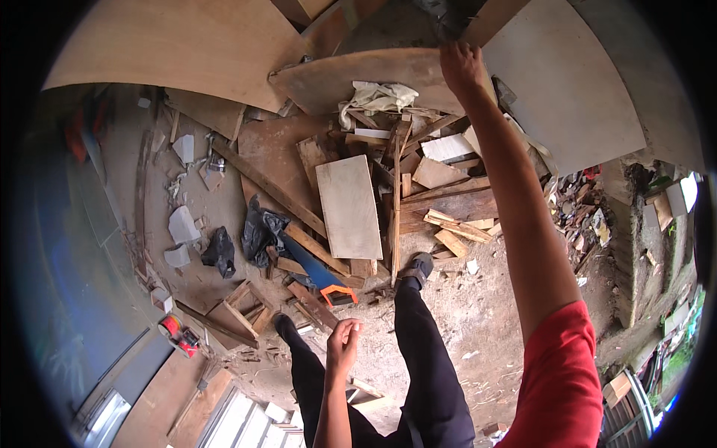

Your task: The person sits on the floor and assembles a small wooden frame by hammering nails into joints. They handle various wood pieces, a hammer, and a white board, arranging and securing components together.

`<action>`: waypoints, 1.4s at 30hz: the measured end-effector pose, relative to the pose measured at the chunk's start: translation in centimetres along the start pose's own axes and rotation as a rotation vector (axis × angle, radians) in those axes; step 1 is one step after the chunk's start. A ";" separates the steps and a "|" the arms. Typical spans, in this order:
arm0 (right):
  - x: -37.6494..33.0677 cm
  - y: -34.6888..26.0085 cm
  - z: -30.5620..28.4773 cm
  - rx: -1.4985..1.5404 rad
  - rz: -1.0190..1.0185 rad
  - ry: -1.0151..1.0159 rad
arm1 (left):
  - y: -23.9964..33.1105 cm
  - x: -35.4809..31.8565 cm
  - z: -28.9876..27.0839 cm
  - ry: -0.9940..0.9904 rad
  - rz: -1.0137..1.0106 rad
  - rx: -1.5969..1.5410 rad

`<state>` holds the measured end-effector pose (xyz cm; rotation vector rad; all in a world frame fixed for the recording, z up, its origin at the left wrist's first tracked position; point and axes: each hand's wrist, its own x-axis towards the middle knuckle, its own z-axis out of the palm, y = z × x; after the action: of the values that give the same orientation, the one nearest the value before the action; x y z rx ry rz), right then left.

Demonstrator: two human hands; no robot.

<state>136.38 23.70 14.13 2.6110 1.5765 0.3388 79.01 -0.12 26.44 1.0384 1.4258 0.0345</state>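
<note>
The right hand (461,66) reaches far out and grips the edge of a big wooden board (373,75), above the pile of wood scraps (418,187). The left hand (342,340) is loosely curled and holds nothing. It hangs just below the saw (320,275), which lies beside the pile.

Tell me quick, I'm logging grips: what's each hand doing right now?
Left hand: loosely curled, holding nothing visible, above the saw.
Right hand: stretched out, gripping the edge of a board.
</note>
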 end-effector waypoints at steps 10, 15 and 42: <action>-23.5 -1.7 0.2 0.131 -0.318 -0.238 | 4.6 -1.1 0.1 -0.026 0.035 0.002; -33.9 -5.2 0.1 0.210 -0.113 -0.412 | 5.1 -0.8 0.1 -0.050 0.059 0.031; -4.9 0.9 7.5 -0.248 -0.079 -0.071 | -6.5 0.5 2.3 0.083 -0.103 -0.071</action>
<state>136.66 19.34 6.26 2.3423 1.5035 0.4028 77.42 -4.89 21.78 0.9132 1.5411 0.0540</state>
